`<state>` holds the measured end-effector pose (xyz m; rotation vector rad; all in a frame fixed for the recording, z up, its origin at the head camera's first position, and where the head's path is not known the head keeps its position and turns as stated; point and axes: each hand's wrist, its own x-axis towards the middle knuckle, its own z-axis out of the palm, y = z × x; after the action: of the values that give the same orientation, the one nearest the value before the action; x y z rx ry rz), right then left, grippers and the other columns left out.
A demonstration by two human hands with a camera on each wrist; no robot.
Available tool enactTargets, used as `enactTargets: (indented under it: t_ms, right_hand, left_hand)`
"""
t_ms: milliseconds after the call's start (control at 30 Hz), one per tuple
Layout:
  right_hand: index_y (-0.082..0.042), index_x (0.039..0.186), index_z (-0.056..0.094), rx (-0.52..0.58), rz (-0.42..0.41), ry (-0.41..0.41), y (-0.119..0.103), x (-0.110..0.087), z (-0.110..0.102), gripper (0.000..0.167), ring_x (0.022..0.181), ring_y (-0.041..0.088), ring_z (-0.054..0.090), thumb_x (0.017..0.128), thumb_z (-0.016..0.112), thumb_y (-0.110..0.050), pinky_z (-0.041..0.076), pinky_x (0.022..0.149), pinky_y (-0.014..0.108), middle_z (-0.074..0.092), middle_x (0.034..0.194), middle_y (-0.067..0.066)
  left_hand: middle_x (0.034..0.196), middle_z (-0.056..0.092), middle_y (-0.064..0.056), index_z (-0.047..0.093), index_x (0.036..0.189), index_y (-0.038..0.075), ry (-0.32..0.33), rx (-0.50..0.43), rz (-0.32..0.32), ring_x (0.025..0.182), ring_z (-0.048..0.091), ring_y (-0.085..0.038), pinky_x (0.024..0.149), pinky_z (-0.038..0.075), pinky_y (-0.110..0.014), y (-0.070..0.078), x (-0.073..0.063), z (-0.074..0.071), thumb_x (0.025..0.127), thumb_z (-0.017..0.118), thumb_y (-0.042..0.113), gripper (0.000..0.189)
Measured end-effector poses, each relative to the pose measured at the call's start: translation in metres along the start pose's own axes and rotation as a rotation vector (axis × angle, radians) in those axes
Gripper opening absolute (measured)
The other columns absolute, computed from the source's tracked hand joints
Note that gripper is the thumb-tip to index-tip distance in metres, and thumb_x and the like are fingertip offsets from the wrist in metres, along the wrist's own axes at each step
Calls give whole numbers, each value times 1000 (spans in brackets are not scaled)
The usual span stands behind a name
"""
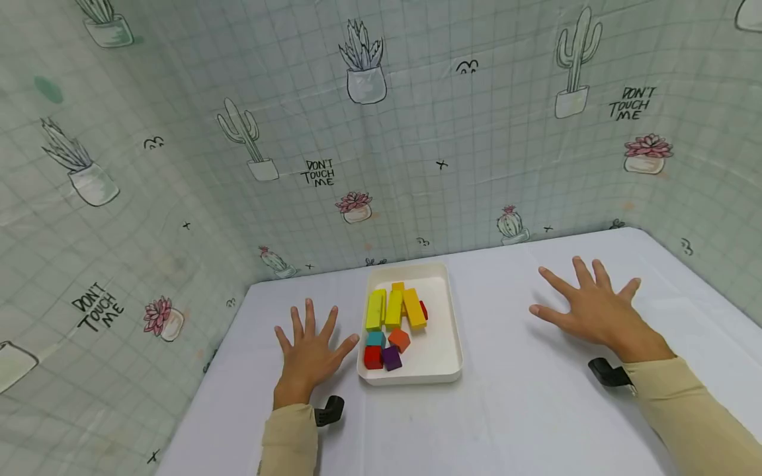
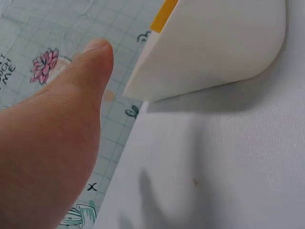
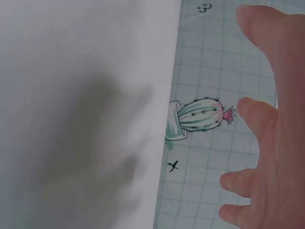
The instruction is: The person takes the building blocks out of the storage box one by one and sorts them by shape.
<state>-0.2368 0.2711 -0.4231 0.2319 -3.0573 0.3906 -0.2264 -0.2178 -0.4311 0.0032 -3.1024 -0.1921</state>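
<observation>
A white rectangular tray (image 1: 434, 357) sits on the white table in the head view. In its upper part lie several yellow blocks (image 1: 394, 309), with a bit of a red piece (image 1: 424, 311) showing beside them. Below them are a teal block (image 1: 376, 339), an orange block (image 1: 399, 340), a red cube (image 1: 373, 357) and a purple cube (image 1: 391, 358). My left hand (image 1: 311, 357) is spread just left of the tray, thumb pointing towards its wall. Well to the tray's right, my right hand (image 1: 601, 311) is spread with fingers apart. Both hands hold nothing.
A pale grid-patterned cloth (image 1: 417, 132) printed with potted plants rises behind the table and along its sides. White fabric (image 1: 494, 410) covers the tabletop. Each wrist carries a black camera mount, the left (image 1: 330, 411) and the right (image 1: 608, 372).
</observation>
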Motion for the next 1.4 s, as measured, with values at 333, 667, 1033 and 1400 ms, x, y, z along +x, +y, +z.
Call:
enactTargets:
  t_ms: [333, 667, 1033, 1400]
  right_hand:
    - [-27, 159, 30, -32, -69, 85, -13, 1, 6, 88, 141, 57, 14, 89, 44, -79, 0, 93, 88, 19, 156, 34]
    - [-27, 157, 34, 18, -139, 147, -27, -1, 16, 80, 134, 52, 33, 92, 50, -71, 18, 98, 80, 37, 149, 29]
    - [-22, 154, 41, 82, -207, 147, -42, 3, 14, 74, 125, 43, 52, 95, 52, -64, 45, 88, 66, 51, 141, 24]
    - [-13, 149, 49, 285, -206, 88, -52, 18, 26, 68, 104, 26, 65, 97, 53, -58, 52, 81, 52, 64, 126, 14]
  left_hand:
    - [164, 17, -20, 35, 157, 22, -29, -32, -8, 149, 6, -47, 106, -15, -74, 8, 4, 6, 93, 42, 71, 81]
    - [130, 67, -8, 61, 140, 22, 179, -207, 27, 125, 56, -32, 112, 8, -72, 11, 4, 17, 100, 55, 47, 48]
    - [115, 71, -6, 66, 134, 19, 223, -423, 20, 113, 63, -29, 103, 42, -56, 19, 6, 22, 100, 58, 38, 40]
    - [119, 70, -5, 64, 137, 21, 169, -637, -53, 118, 61, -28, 104, 44, -53, 35, 1, 30, 101, 57, 36, 40]
